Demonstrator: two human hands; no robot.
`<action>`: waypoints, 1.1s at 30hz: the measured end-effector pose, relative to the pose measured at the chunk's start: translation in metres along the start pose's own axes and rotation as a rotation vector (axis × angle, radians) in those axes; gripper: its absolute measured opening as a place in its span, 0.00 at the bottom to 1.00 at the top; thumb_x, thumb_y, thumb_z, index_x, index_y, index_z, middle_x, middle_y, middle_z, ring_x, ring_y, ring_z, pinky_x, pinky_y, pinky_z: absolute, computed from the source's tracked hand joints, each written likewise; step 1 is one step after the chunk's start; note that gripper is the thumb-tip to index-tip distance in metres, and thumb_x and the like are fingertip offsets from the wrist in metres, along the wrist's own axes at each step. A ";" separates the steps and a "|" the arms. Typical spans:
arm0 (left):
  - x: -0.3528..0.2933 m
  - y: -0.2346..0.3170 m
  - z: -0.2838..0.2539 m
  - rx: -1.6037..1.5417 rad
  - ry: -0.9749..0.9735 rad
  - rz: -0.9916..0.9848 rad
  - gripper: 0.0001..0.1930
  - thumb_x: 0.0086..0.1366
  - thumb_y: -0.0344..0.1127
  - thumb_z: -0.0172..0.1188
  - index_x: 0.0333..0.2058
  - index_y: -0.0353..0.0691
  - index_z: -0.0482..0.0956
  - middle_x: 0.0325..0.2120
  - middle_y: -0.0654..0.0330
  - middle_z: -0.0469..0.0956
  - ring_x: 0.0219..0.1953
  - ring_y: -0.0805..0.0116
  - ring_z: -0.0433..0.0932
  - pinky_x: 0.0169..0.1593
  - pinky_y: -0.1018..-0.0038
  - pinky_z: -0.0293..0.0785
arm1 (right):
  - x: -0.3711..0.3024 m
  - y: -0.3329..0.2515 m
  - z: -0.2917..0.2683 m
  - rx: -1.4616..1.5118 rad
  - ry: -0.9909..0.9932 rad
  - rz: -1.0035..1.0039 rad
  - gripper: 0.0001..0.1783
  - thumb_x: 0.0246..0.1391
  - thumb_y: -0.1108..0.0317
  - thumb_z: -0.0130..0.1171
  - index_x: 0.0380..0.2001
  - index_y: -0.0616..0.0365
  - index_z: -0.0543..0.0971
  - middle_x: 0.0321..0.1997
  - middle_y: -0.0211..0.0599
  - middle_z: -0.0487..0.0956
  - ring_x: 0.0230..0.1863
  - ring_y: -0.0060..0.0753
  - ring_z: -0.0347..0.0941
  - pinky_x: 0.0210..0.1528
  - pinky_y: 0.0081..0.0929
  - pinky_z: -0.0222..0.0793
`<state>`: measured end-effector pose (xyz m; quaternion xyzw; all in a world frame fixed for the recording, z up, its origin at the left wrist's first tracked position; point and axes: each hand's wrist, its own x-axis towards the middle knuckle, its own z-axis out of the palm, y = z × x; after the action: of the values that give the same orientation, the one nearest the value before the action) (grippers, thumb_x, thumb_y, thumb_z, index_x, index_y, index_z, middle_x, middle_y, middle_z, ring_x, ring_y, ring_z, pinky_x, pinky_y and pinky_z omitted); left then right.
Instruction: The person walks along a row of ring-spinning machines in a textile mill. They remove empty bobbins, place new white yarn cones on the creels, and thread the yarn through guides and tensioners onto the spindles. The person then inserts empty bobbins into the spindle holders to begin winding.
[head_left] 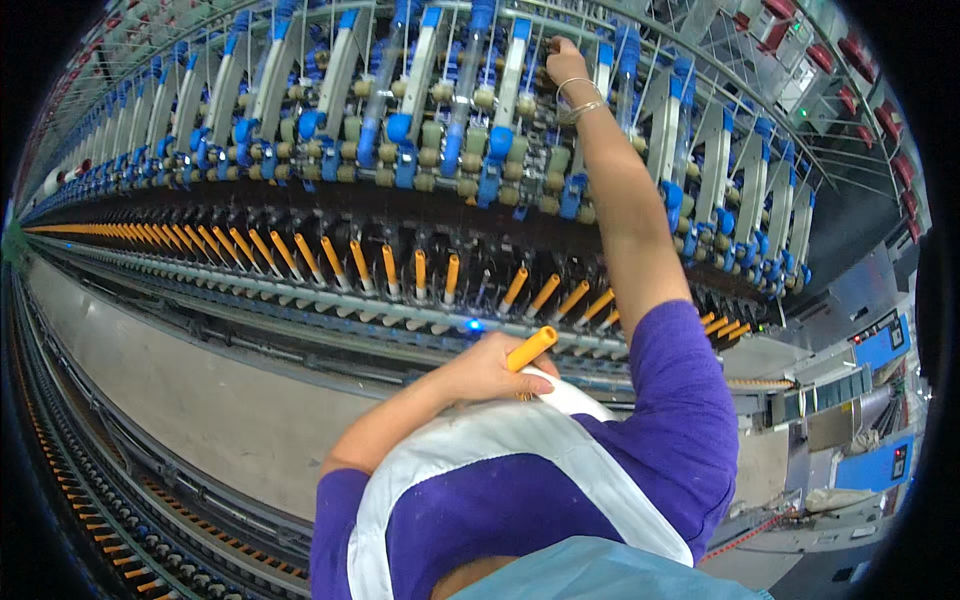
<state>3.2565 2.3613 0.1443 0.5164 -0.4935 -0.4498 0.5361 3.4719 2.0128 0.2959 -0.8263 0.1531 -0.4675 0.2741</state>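
Note:
My left hand (475, 372) is closed around an orange bobbin tube (532, 348), held upright and tilted in front of my chest. Its hollow top end points away from me. Far out and high, my right hand (566, 64) reaches among the upper rods of a spinning frame (460, 120), with its fingers curled together. Whatever sits in those fingers is too small to make out. Between the upright orange tubes on the spindle row (421, 272), one bare spindle (487, 286) stands just beyond my left hand.
Blue-tipped drafting arms (413, 75) and clear tubes line the frame above the spindles. A blue light (474, 325) glows on the spindle rail. Behind my left side runs another row of orange tubes (110, 540). Blue control boxes (880, 342) stand at the right.

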 end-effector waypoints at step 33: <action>-0.022 0.014 -0.006 0.130 -0.054 0.080 0.14 0.56 0.43 0.66 0.37 0.40 0.83 0.31 0.56 0.83 0.35 0.66 0.82 0.42 0.73 0.74 | -0.056 0.012 0.007 0.332 -0.587 0.825 0.08 0.59 0.72 0.54 0.39 0.64 0.74 0.29 0.38 0.77 0.24 0.31 0.73 0.24 0.30 0.78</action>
<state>3.2598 2.3846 0.1572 0.5178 -0.5561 -0.4088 0.5055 3.4494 2.0337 0.2467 -0.7390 0.3062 -0.0882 0.5936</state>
